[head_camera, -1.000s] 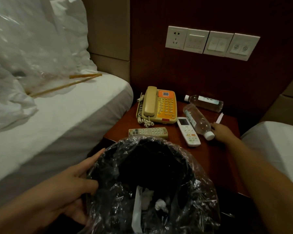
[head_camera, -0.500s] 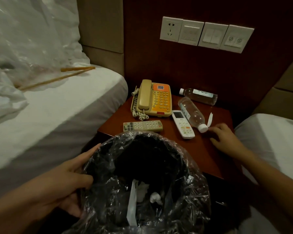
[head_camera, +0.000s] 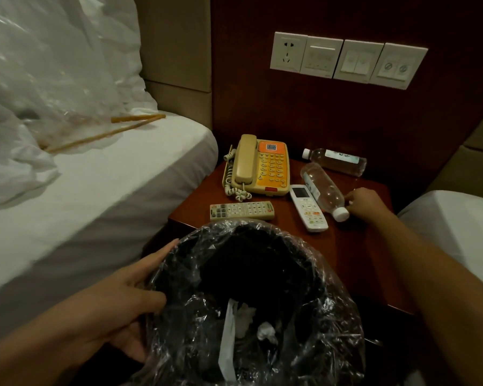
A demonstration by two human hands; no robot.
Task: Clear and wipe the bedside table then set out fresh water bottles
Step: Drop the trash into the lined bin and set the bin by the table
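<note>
I hold the lined bin [head_camera: 251, 302] against the desk's [head_camera: 354, 260] near edge, my left hand [head_camera: 129, 296] clasping its rim, fingers curled over the liner. The phone [head_camera: 258, 165] sits at the back-left corner, two remotes nearer. One bottle [head_camera: 335, 160] lies along the back edge, another [head_camera: 322, 189] beside my right hand [head_camera: 364, 203], whose grip I cannot tell. I judge clearing is under way; next, lift that bottle into the bin

bedside table [head_camera: 354, 263]: front-right strip bare, reachable from the right. Left half blocked by phone [head_camera: 258, 165] and grey remote [head_camera: 241, 210]; white remote [head_camera: 308, 208] and two lying bottles [head_camera: 322, 188] [head_camera: 336, 160] fill back right. Lined bin [head_camera: 251, 302] blocks front edge
</note>
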